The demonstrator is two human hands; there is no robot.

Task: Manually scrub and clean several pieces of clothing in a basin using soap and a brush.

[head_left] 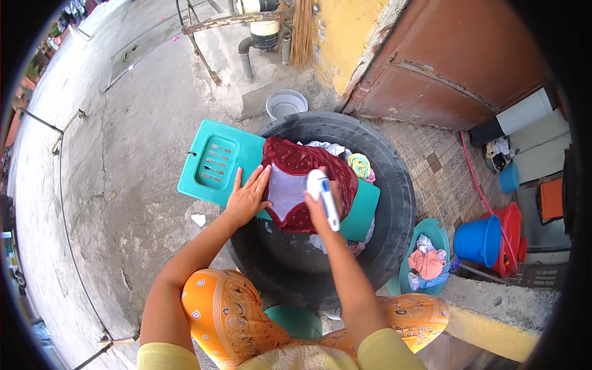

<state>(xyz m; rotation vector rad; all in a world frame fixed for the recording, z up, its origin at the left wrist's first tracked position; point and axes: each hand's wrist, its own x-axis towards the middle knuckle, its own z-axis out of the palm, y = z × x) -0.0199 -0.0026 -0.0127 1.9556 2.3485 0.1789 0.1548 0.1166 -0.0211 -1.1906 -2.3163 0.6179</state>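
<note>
A teal plastic washboard [249, 152] with a slotted soap tray lies across a large black basin [395, 180]. Its left end juts out past the rim. Spread over the board is a wet maroon garment [296, 150] with a lavender panel. My left hand [246, 198] rests flat on the garment's left edge, fingers spread. In my right hand [317, 215] is a white and blue scrub brush [325, 194], held over the middle of the garment; whether its bristles touch the cloth is hidden. White laundry [326, 147] and a yellow striped cloth [359, 164] show in the basin beneath the board.
A pale plastic bowl [286, 104] stands beyond the basin. At the right are a teal tub [432, 226] of clothes, a blue bucket [476, 240], a red basin [508, 222] and a pink hose [474, 171]. A low concrete ledge [499, 305] runs at the lower right.
</note>
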